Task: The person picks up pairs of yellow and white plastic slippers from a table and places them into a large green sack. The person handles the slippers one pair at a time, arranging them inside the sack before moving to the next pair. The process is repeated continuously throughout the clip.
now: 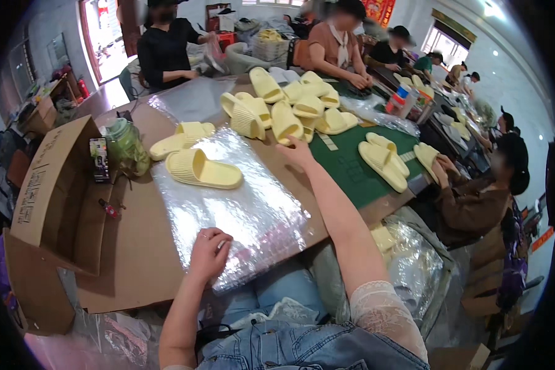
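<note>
Apparently picking step | right hand (298,154) at yellow slipper (285,120), grip unclear | left hand (211,251) half-spread above clear plastic (256,206) | next likely needs pinch, lift

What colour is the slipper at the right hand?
The slipper is pale yellow, clearest in the head view.

A slipper (214,175) lies on the bags (253,216) left of centre frame; slipper pile (285,118) upper centre, carton (46,179) far left

Glare on shiny plastic (243,213), washed-out doorway (109,40), dark fisheye rim
</note>
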`<state>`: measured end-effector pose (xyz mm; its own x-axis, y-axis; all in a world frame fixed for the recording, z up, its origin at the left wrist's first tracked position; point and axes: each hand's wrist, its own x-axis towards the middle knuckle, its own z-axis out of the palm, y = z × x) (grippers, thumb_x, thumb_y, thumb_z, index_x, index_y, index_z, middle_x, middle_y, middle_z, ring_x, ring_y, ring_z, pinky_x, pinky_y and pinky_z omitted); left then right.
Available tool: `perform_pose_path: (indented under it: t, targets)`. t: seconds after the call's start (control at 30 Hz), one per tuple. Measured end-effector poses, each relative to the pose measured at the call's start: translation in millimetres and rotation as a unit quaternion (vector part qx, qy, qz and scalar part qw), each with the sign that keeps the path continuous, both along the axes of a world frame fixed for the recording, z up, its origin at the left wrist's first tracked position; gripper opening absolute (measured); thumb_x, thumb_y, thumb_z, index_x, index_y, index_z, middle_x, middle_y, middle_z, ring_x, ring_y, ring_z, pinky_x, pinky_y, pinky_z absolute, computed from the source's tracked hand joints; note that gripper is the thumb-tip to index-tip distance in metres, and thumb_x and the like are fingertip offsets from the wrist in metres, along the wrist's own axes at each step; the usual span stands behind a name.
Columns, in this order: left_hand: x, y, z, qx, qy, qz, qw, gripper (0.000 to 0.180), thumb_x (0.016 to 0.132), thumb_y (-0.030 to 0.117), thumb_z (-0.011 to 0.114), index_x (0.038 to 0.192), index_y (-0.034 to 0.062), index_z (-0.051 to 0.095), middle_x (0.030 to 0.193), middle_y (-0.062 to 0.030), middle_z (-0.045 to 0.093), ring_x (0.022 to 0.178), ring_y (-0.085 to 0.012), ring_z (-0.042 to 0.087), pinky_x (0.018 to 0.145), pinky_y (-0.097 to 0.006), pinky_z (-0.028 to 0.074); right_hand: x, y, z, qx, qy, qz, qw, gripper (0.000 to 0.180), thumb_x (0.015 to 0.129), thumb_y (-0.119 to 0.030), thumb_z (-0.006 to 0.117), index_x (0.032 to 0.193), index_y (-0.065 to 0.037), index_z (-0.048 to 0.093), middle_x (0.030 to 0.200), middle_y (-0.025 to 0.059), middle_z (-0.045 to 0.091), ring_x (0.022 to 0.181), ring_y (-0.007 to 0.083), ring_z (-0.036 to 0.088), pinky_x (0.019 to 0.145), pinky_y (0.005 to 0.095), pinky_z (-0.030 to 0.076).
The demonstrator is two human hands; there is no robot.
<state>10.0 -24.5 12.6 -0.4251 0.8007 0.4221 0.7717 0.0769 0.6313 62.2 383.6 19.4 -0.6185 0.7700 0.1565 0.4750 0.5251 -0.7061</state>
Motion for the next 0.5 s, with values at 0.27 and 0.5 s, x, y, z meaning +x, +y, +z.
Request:
perform_pose_path:
  t: [0.27,0.5]
  targets:
    - [-1.8,-1.2,2.9,-0.010,0.017,-0.008,1.000,0.011,0.081,0.011,0.066,0.091,0.0092,0.068,0.095,-0.0071,0.060,0.091,-0.0298,0.055,0.080,-0.040,0.047,-11.1,36.4,-31.0,-0.014,0.276,-0.217,0.936,0.047,0.084,-0.023,0.065,0.123,0.003,0.059,0.116,0.0243,0.063,0.110,0.0332,0.060,0.094,0.0376,0.046]
    - [-1.4,2.1,-1.5,0.009,0.031,-0.004,0.999,0.009,0.080,0.011,0.066,0.089,0.0093,0.069,0.092,-0.0083,0.062,0.091,-0.0303,0.056,0.081,-0.040,0.045,61.5,38.8,39.9,0.007,0.487,-0.147,0.861,0.040,0.088,-0.004,0.045,0.126,0.004,0.054,0.120,0.0142,0.061,0.109,0.0262,0.058,0.094,0.0328,0.044]
